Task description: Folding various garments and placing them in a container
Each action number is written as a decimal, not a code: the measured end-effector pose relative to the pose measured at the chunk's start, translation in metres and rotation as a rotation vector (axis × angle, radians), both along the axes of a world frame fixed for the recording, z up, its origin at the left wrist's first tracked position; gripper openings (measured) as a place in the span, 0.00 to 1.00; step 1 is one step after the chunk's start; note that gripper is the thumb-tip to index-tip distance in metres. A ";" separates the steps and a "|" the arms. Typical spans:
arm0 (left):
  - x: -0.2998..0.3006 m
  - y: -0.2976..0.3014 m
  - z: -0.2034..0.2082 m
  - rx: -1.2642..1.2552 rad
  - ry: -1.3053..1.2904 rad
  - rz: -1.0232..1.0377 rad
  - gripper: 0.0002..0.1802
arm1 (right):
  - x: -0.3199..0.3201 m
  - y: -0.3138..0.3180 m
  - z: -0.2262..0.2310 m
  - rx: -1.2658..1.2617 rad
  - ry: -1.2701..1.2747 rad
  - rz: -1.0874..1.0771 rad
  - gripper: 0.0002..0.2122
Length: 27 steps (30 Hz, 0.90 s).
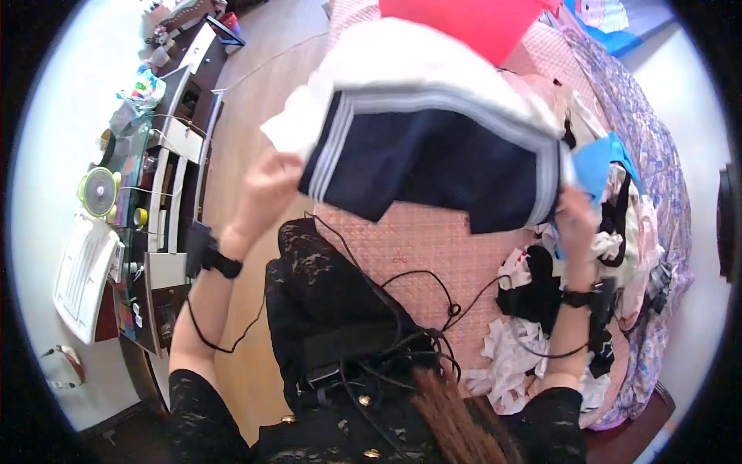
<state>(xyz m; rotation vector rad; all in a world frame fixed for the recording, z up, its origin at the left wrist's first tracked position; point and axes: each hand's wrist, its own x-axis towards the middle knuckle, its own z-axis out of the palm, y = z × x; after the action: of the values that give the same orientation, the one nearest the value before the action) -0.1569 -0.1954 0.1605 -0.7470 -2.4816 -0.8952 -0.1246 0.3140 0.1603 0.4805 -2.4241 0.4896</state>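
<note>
Stretched out in front of me is a white sailor-style top with a wide navy collar edged in pale stripes. My left hand is closed on its left side, by the collar's corner. On the opposite side my right hand, smeared by motion, grips the garment near the other collar corner. The top hangs above a pink woven bed mat. Part of its lower body blurs toward the far side, next to a red cloth.
A heap of mixed clothes covers the bed's right side, beside a purple patterned quilt. Black cables run across my lap and to both wrists. Along the left wall stands a desk with a small green fan and a white plastic chair.
</note>
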 end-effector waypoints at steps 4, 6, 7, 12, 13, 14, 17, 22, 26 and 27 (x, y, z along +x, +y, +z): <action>0.038 -0.003 -0.094 -0.306 -0.565 -0.147 0.03 | 0.058 -0.020 -0.096 -0.124 -0.718 0.099 0.10; 0.044 -0.005 -0.116 -0.423 -0.656 -0.137 0.07 | 0.070 -0.022 -0.109 0.119 -1.066 -0.024 0.10; 0.044 -0.007 -0.120 -0.377 -0.596 -0.132 0.08 | 0.070 -0.023 -0.112 -0.030 -1.018 -0.009 0.10; 0.027 0.007 -0.110 -0.168 -0.730 0.090 0.12 | 0.025 -0.021 -0.117 -0.240 -0.834 -0.271 0.12; 0.023 0.014 -0.108 -0.075 -0.763 0.064 0.15 | 0.010 -0.021 -0.121 -0.320 -0.688 -0.295 0.14; 0.020 0.024 -0.108 -0.099 -0.739 0.038 0.18 | -0.007 -0.022 -0.128 -0.336 -0.626 -0.358 0.16; 0.017 0.056 -0.119 -0.099 -0.630 -0.037 0.25 | -0.056 -0.028 -0.153 -0.426 -0.441 -0.392 0.24; 0.009 0.102 -0.148 -0.169 -0.862 0.281 0.39 | -0.122 -0.031 -0.197 0.000 -0.135 -0.596 0.24; 0.012 0.117 -0.148 -0.249 -0.651 0.293 0.44 | -0.141 0.000 -0.223 0.105 -0.528 -0.627 0.18; 0.014 0.120 -0.145 -0.173 -0.675 0.237 0.44 | -0.143 0.010 -0.224 -0.034 -0.571 -0.618 0.15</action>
<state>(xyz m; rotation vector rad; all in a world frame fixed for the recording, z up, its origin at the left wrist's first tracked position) -0.1432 -0.0758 0.0151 -0.1919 -3.1790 -0.9656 -0.2680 0.3244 -0.0641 -0.4931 -2.9013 0.4249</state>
